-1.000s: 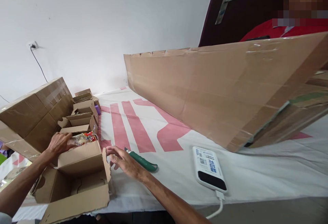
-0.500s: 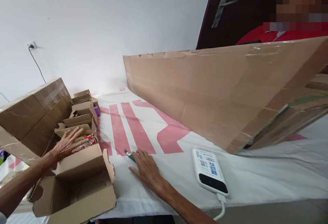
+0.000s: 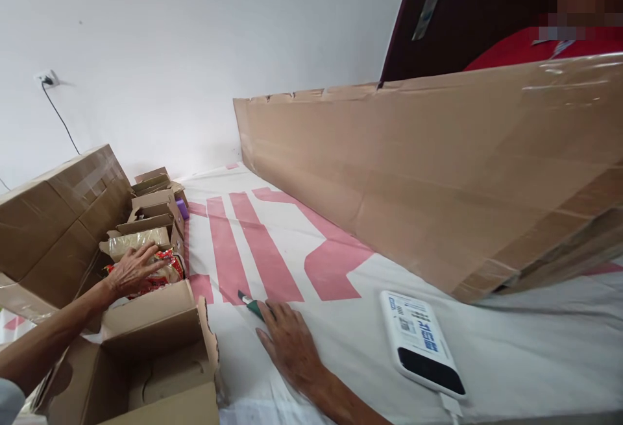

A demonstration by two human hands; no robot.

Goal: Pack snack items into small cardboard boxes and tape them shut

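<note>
My left hand (image 3: 132, 270) lies over a box of red-and-clear wrapped packets (image 3: 168, 269) at the left, its fingers stretched across them and touching the wrappers. An open cardboard box (image 3: 165, 360) with its flaps up stands just in front, below that hand, and its inside shows bare cardboard. My right hand (image 3: 294, 347) rests low over the table, closed around a green-handled utility knife (image 3: 254, 308). The knife's dark tip points up and left. Part of its handle is hidden under my fingers.
More open boxes (image 3: 150, 207) line up behind the packets, beside a large taped carton (image 3: 63, 217). A long cardboard panel (image 3: 365, 159) crosses the right side. A white power bank (image 3: 421, 340) with a cable lies on the white-and-red cloth (image 3: 243, 360). A person in red (image 3: 516, 48) is behind the panel.
The view has shifted slightly. My left hand has moved a little, and more of the wrapped packets shows beneath it. My right hand still has the utility knife.
</note>
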